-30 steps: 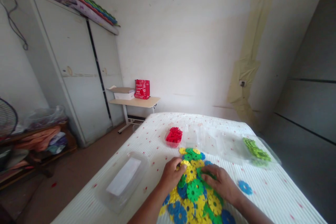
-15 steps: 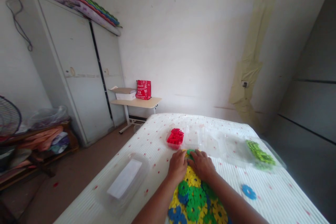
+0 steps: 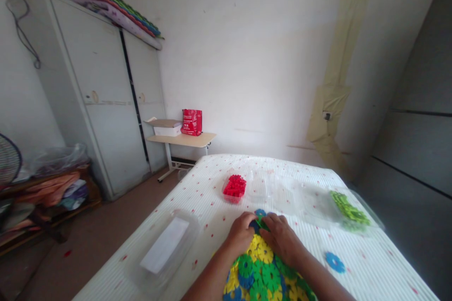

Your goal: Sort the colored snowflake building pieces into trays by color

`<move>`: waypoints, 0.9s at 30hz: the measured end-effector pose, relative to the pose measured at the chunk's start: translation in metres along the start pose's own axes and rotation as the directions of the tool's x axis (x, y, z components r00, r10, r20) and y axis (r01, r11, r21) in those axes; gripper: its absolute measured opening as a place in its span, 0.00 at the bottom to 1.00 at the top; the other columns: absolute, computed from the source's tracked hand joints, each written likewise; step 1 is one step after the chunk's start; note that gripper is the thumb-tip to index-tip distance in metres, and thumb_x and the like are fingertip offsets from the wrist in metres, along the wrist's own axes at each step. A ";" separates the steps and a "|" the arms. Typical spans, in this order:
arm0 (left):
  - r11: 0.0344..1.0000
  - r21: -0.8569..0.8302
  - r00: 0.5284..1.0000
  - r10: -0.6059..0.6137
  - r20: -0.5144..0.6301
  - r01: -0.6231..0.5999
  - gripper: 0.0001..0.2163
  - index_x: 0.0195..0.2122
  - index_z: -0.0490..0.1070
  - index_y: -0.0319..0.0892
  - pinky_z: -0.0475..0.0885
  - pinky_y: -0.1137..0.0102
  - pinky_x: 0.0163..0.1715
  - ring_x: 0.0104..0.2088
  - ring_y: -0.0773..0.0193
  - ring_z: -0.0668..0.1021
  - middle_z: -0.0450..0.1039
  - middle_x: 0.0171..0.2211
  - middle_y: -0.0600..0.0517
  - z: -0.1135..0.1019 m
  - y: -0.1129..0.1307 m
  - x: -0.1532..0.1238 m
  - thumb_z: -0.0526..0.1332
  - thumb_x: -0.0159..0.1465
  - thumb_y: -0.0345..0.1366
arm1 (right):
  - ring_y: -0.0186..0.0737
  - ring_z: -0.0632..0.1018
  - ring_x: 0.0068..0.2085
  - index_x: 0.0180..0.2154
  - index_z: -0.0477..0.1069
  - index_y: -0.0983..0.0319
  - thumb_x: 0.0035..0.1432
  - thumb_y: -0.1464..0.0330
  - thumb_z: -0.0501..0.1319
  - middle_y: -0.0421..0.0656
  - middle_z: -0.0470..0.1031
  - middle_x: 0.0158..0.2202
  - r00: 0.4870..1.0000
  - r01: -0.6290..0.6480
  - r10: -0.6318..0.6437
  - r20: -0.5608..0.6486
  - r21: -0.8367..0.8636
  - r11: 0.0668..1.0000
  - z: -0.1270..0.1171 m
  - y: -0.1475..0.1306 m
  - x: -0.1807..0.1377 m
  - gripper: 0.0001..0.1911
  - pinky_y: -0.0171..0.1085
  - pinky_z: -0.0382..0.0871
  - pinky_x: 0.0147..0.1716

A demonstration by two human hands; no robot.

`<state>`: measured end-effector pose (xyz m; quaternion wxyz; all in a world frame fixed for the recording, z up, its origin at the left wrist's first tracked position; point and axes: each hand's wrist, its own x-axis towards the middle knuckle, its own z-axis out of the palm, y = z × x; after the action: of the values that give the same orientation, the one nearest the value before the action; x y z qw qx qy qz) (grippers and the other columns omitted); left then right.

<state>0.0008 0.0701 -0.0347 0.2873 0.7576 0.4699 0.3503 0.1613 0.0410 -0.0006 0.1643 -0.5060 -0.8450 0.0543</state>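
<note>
My L hand (image 3: 243,231) & R hand (image 3: 283,237) flank far end of disc pile (image 3: 261,250), near side of table (image 3: 212,183); fingers bent, can't tell if pinching. Discs prob. light, stiff, slippery; best held by notched rims.

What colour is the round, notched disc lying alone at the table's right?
The round, notched plastic disc is blue; it shows best in the head view.
</note>
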 end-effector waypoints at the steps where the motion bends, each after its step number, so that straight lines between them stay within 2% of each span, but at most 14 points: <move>1: 0.998 -0.067 1.000 0.007 0.021 -0.006 0.22 0.42 0.73 0.43 0.65 0.71 0.50 0.46 0.64 0.73 0.74 0.43 0.52 -0.001 0.004 -0.002 0.50 0.49 0.23 | 0.43 0.70 0.43 0.43 0.69 0.58 0.62 0.66 0.48 0.44 0.72 0.40 1.000 0.011 -0.011 0.007 0.035 0.999 -0.004 0.001 -0.008 0.14 0.41 0.61 0.44; 6: 0.963 -0.266 0.988 0.002 0.153 0.039 0.18 0.40 0.74 0.42 0.67 0.70 0.48 0.44 0.63 0.75 0.76 0.40 0.53 -0.005 0.017 -0.008 0.51 0.52 0.26 | 0.41 0.73 0.38 0.39 0.71 0.58 0.64 0.59 0.44 0.43 0.74 0.36 0.999 -0.045 0.042 0.018 0.197 0.979 -0.029 0.012 -0.044 0.19 0.38 0.65 0.39; 9: 0.958 -0.286 0.996 0.002 0.092 0.024 0.16 0.40 0.74 0.41 0.68 0.70 0.46 0.43 0.63 0.75 0.76 0.39 0.52 -0.006 0.015 -0.005 0.50 0.56 0.29 | 0.40 0.74 0.37 0.35 0.72 0.59 0.64 0.58 0.42 0.44 0.74 0.34 0.997 -0.059 0.067 -0.027 0.226 0.972 -0.036 0.020 -0.048 0.23 0.37 0.66 0.38; 12: 0.984 -0.177 0.997 -0.048 -0.060 0.037 0.16 0.41 0.74 0.40 0.66 0.69 0.49 0.45 0.62 0.75 0.76 0.42 0.50 -0.007 0.005 -0.001 0.49 0.56 0.28 | 0.43 0.73 0.44 0.41 0.72 0.60 0.64 0.59 0.43 0.47 0.74 0.42 0.997 -0.030 0.046 -0.067 0.225 0.974 -0.026 0.027 -0.032 0.22 0.39 0.65 0.45; 14: 0.995 -0.082 0.992 -0.068 -0.111 0.059 0.18 0.45 0.72 0.40 0.64 0.67 0.52 0.48 0.61 0.73 0.74 0.45 0.49 -0.007 -0.003 -0.001 0.49 0.56 0.27 | 0.45 0.70 0.51 0.46 0.70 0.62 0.63 0.61 0.44 0.50 0.71 0.49 0.997 -0.040 0.053 -0.063 0.190 0.981 -0.013 0.027 -0.014 0.20 0.42 0.62 0.51; 16: 0.997 -0.020 0.991 -0.077 -0.113 0.075 0.22 0.51 0.68 0.38 0.62 0.66 0.54 0.51 0.61 0.71 0.71 0.49 0.46 -0.005 -0.012 -0.003 0.50 0.55 0.27 | 0.48 0.67 0.54 0.50 0.68 0.64 0.62 0.64 0.46 0.53 0.68 0.53 0.995 -0.088 0.092 -0.030 0.122 0.989 0.001 0.022 0.003 0.20 0.45 0.60 0.52; 19: 0.998 0.003 0.995 -0.062 -0.072 0.062 0.27 0.58 0.60 0.37 0.61 0.67 0.55 0.52 0.61 0.69 0.69 0.51 0.45 0.000 -0.020 -0.005 0.50 0.54 0.26 | 0.51 0.66 0.54 0.52 0.66 0.62 0.60 0.64 0.49 0.53 0.66 0.54 0.984 -0.177 0.177 0.017 0.014 0.984 0.013 0.010 0.021 0.20 0.48 0.62 0.49; 23: 0.998 -0.057 0.998 -0.040 -0.048 0.037 0.27 0.58 0.59 0.40 0.58 0.66 0.57 0.55 0.62 0.67 0.66 0.54 0.46 0.006 -0.020 -0.006 0.50 0.54 0.25 | 0.50 0.70 0.48 0.45 0.70 0.59 0.59 0.64 0.49 0.49 0.72 0.47 0.984 -0.176 0.176 0.039 -0.015 0.984 0.014 -0.002 0.027 0.17 0.46 0.64 0.42; 25: 0.987 -0.145 0.997 -0.068 -0.035 0.063 0.26 0.56 0.62 0.41 0.59 0.66 0.55 0.52 0.62 0.69 0.69 0.51 0.47 0.008 -0.018 -0.005 0.50 0.54 0.26 | 0.45 0.72 0.42 0.39 0.73 0.60 0.59 0.65 0.49 0.47 0.74 0.39 0.987 -0.151 0.147 0.058 0.065 0.986 0.009 -0.001 0.024 0.16 0.41 0.63 0.40; 27: 0.948 -0.303 0.995 -0.098 0.033 0.103 0.24 0.54 0.63 0.41 0.64 0.67 0.50 0.47 0.63 0.73 0.73 0.45 0.49 0.007 -0.014 -0.004 0.50 0.55 0.27 | 0.41 0.73 0.38 0.35 0.75 0.62 0.59 0.65 0.49 0.45 0.75 0.34 0.992 -0.114 0.099 0.072 0.235 0.965 0.003 0.003 0.016 0.16 0.37 0.64 0.38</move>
<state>-0.0021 0.0715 -0.0507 0.4218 0.6825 0.4459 0.3968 0.1562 0.0569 -0.0004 0.1952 -0.5255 -0.8085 0.1792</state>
